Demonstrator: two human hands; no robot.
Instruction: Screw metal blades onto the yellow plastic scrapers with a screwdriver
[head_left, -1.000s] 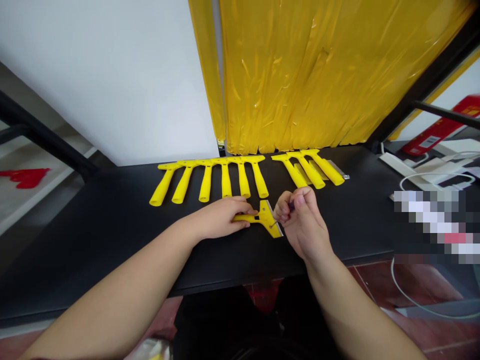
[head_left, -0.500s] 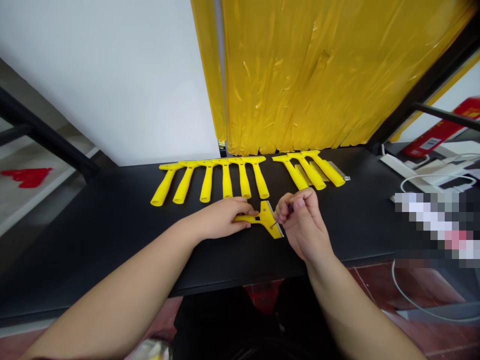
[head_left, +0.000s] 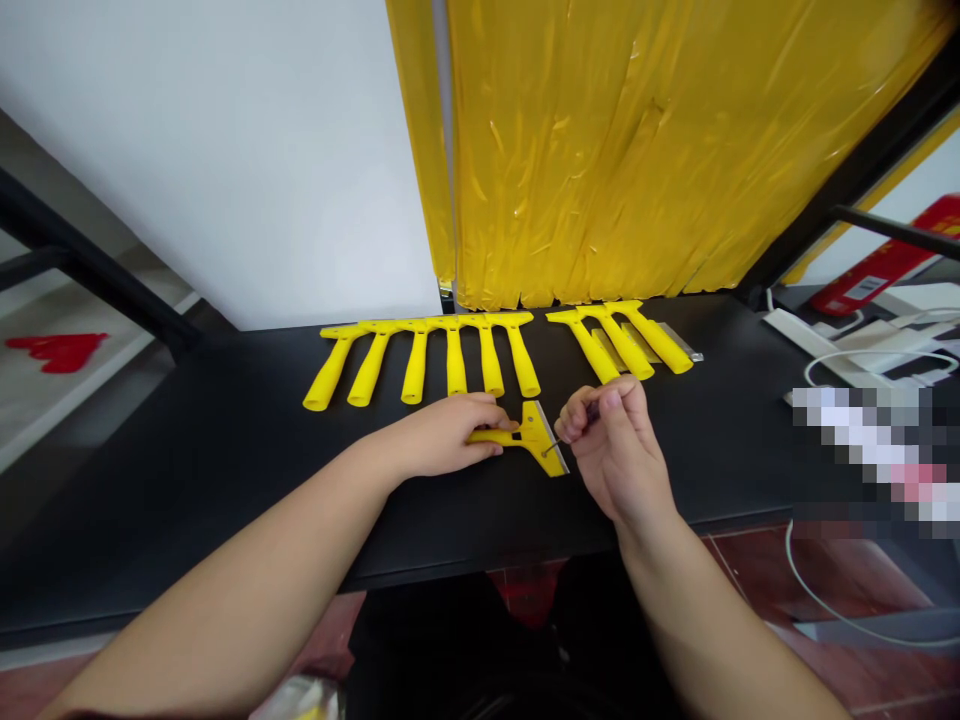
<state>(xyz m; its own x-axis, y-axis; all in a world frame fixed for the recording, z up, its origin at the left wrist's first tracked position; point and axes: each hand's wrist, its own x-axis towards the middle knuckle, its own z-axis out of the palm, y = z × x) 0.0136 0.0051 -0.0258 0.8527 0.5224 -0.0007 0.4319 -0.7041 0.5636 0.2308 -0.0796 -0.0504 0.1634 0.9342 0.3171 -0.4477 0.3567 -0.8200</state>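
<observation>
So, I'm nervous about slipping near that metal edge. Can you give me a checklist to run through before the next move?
1. Left hand grips the yellow scraper by its handle: ok.
2. Scraper supported on the black table: ok, it appears to rest there.
3. Left fingers away from the metal edge: ok, they are at the handle.
4. Screwdriver in the right hand, tip at the screw: ok, though exact seating is too small to see.
5. Right hand clear of the metal edge: cannot tell; it is very close beside it.
6. Screw tight: cannot tell.
</observation>
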